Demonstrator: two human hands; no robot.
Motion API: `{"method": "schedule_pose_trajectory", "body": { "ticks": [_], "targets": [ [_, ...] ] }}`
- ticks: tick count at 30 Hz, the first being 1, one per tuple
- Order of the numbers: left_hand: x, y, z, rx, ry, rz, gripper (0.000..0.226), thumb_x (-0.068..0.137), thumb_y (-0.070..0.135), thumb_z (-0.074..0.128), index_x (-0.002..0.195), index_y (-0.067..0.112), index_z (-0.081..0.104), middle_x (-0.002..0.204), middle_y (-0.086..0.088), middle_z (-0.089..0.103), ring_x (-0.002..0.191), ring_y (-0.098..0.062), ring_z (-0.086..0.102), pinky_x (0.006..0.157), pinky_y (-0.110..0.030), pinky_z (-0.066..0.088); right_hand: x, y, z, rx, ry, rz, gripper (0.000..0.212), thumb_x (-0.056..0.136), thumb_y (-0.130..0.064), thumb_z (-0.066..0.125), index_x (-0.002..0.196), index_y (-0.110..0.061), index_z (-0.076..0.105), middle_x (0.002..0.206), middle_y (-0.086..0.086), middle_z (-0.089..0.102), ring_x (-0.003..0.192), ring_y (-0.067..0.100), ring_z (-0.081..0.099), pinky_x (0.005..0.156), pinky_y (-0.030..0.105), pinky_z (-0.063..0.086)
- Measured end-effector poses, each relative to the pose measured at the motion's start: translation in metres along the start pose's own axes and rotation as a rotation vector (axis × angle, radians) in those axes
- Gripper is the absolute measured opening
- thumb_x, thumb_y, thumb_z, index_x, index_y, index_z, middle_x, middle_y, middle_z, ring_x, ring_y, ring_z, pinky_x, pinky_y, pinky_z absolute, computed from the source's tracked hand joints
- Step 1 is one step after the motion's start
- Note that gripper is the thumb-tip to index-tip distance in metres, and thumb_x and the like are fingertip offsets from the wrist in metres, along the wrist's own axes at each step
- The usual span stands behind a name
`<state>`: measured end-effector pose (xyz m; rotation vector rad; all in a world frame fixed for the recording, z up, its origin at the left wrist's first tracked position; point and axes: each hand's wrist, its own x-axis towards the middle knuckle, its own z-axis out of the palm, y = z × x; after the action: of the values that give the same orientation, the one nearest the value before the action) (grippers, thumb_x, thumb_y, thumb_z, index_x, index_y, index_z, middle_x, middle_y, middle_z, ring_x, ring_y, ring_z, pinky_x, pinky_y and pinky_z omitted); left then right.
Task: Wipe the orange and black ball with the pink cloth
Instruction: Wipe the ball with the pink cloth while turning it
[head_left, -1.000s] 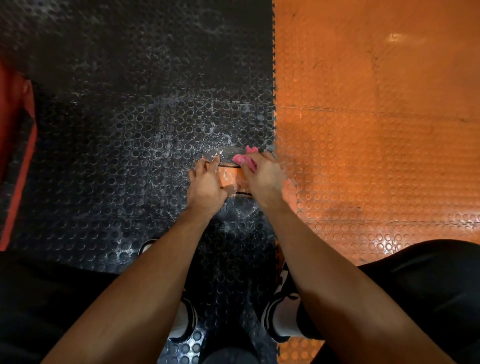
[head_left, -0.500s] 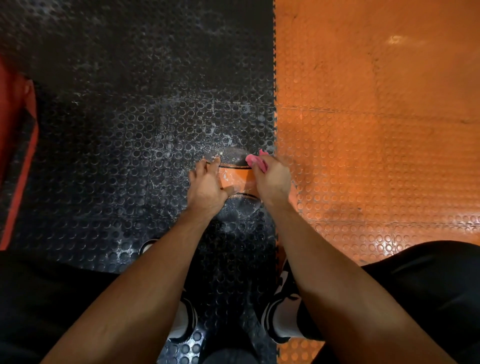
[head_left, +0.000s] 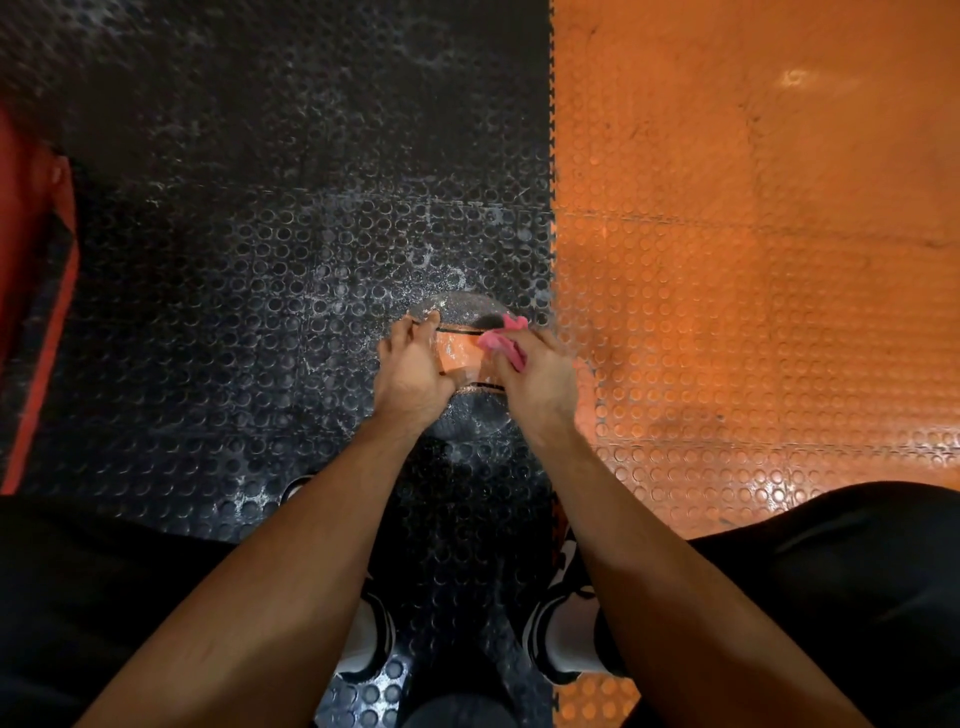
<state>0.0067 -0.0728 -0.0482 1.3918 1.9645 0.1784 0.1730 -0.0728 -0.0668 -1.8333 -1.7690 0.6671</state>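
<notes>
An orange and black ball (head_left: 460, 351) rests on the black studded floor, just left of the seam with the orange floor. It has an orange band between two dusty black caps. My left hand (head_left: 410, 371) grips its left side. My right hand (head_left: 537, 379) presses a crumpled pink cloth (head_left: 503, 343) against the ball's upper right, over the orange band. Most of the ball's sides are hidden by my hands.
Black studded floor mat (head_left: 234, 286) on the left meets orange studded mat (head_left: 753, 260) on the right. A red and black object (head_left: 36, 291) stands at the left edge. My shoes (head_left: 558, 644) and black-clad knees fill the bottom.
My right hand with the pink cloth slid right along the ball's top and then a little back toward the orange band. My left hand stayed on the ball's left side.
</notes>
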Motion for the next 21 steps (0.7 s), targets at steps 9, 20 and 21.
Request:
{"method": "schedule_pose_trajectory", "body": {
  "ticks": [9, 20, 21],
  "targets": [
    [-0.001, -0.002, 0.003, 0.031, -0.004, 0.024, 0.102, 0.079, 0.058, 0.078, 0.16, 0.025, 0.025, 0.164, -0.01, 0.022, 0.147, -0.035, 0.026, 0.116, -0.057, 0.036, 0.039, 0.006, 0.005, -0.008, 0.011, 0.128, 0.038, 0.098, -0.056, 0.064, 0.118, -0.026, 0.076, 0.111, -0.004, 0.077, 0.073, 0.007, 0.07, 0.061, 0.027, 0.061],
    [0.003, -0.005, 0.002, 0.009, 0.0, 0.01, 0.104, 0.076, 0.054, 0.082, 0.16, 0.025, 0.028, 0.158, -0.008, 0.029, 0.141, -0.032, 0.033, 0.112, -0.056, 0.041, 0.001, -0.01, 0.004, -0.029, -0.047, -0.028, 0.027, 0.096, -0.039, 0.07, 0.121, -0.032, 0.075, 0.121, -0.003, 0.069, 0.087, 0.01, 0.067, 0.072, 0.026, 0.06],
    [0.003, -0.004, 0.001, 0.01, -0.006, 0.009, 0.104, 0.076, 0.055, 0.082, 0.16, 0.025, 0.028, 0.158, -0.008, 0.029, 0.141, -0.032, 0.033, 0.113, -0.056, 0.04, 0.0, -0.007, 0.003, -0.026, -0.02, 0.007, 0.026, 0.097, -0.042, 0.07, 0.121, -0.033, 0.075, 0.119, -0.003, 0.069, 0.085, 0.009, 0.067, 0.069, 0.026, 0.059]
  ]
}}
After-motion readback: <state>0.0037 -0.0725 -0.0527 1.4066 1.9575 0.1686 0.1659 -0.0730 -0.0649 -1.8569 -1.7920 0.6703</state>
